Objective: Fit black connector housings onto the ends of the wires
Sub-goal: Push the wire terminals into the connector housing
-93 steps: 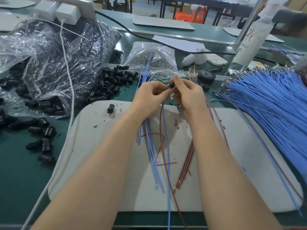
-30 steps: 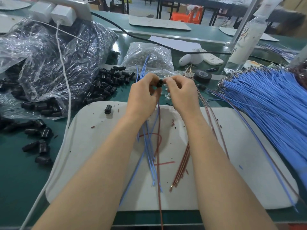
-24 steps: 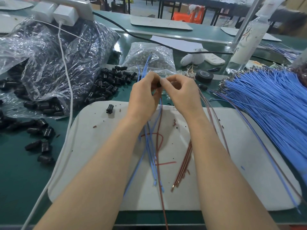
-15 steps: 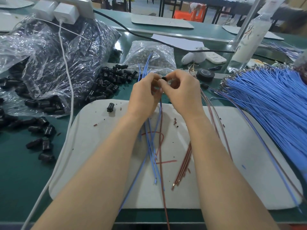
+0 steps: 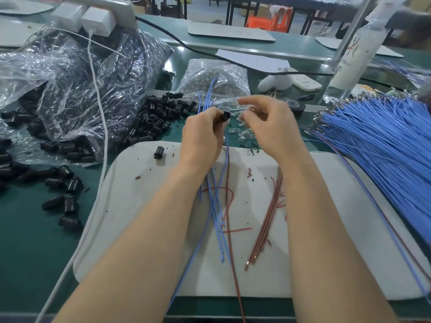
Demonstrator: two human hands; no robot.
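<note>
I see the green bench [image 5: 35, 241] with a white mat [image 5: 326, 229] on it, near me. A big blue wire bundle [image 5: 384, 148] fans out at the right, partly over the mat's edge. At far left is a large clear bag [image 5: 81, 89] of black parts, with a loose pile of housings [image 5: 158, 115] spilled beside it. A small clear bag [image 5: 210, 78] sits behind the hands.

Both hands are raised over the mat's far edge. My left hand [image 5: 201, 138] is curled and pinches the black connector housing [image 5: 225, 115] at its fingertips, open end facing right. My right hand [image 5: 274, 129] is just right of the housing, not touching it. Its fingers are curled but blurred, so I can't tell if they pinch anything.

Blue wires [image 5: 215, 217] run from under the left hand down the mat. Brown wires [image 5: 265, 224] lie right of them. A lone housing [image 5: 159, 152] lies on the mat's far left corner.
</note>
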